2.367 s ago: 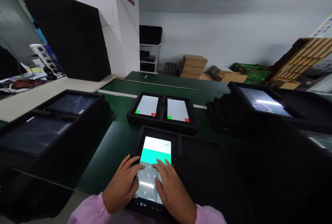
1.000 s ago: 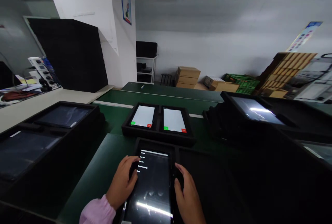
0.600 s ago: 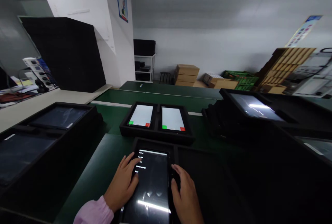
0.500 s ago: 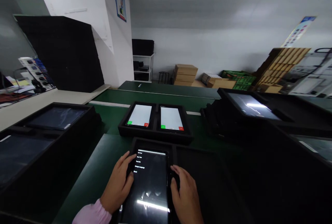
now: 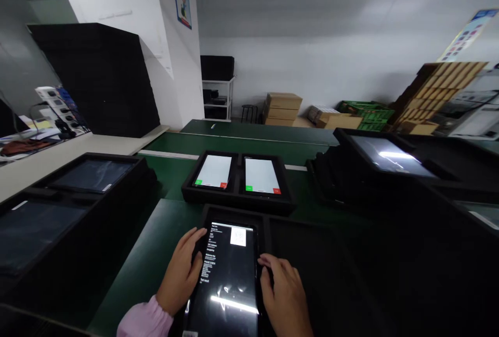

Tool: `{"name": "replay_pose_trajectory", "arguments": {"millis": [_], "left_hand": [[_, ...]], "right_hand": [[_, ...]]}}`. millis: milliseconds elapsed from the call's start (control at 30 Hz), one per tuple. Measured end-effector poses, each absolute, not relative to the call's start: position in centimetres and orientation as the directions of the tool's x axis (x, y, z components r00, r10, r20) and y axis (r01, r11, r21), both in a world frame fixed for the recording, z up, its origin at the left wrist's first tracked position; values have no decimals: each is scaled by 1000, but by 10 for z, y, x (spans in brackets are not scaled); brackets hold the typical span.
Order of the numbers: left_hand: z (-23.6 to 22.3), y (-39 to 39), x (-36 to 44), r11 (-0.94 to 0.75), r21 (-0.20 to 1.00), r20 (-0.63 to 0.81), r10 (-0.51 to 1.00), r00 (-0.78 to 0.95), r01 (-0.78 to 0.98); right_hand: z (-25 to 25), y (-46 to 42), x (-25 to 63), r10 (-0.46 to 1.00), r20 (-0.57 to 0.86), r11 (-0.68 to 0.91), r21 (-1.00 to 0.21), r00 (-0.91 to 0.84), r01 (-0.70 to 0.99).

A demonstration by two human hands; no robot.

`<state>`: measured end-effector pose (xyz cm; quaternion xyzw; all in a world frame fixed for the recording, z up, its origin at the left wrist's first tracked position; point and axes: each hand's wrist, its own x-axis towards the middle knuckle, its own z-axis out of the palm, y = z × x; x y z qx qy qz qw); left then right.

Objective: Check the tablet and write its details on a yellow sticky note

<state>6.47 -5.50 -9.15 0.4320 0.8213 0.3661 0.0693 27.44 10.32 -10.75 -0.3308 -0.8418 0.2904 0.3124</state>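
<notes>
Nearest me, at six o'clock, the tablet (image 5: 230,285) lies face up in the left compartment of a black tray (image 5: 312,259), its dark screen showing lines of white text and a pale square code near the top. I have the left hand (image 5: 179,274) at its left edge, fingers loosely together and thumb spread away. The right hand (image 5: 286,293) is at its right edge, fingers bent and thumb apart, pinching nothing; I can't tell how firmly either touches.

Beyond, at twelve o'clock, two lit tablets (image 5: 260,175) sit side by side in a black holder (image 5: 234,197). Dark-screened tablets (image 5: 91,173) lie at ten o'clock; a tilted tablet (image 5: 390,155) rests at two. Farther off stand a black stack (image 5: 101,82) at eleven, cartons (image 5: 283,108) near twelve and green crates (image 5: 366,113) at one.
</notes>
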Motion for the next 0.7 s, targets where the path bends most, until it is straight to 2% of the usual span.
{"name": "replay_pose_trajectory", "arguments": {"millis": [267,500,700], "left_hand": [[-90,-53,67,359,756,161,709,-687,547],[-93,-54,69,374,784,110,702,-704,495],[-91,-52,70,376,778,109,708,-698,502]], "right_hand": [[-107,101,278,652,471,737,-578,-594,351],[-109,98,280,572,511,811,-467,-641,352],[-107,91,275,420,480,873,-446,-771,198]]}}
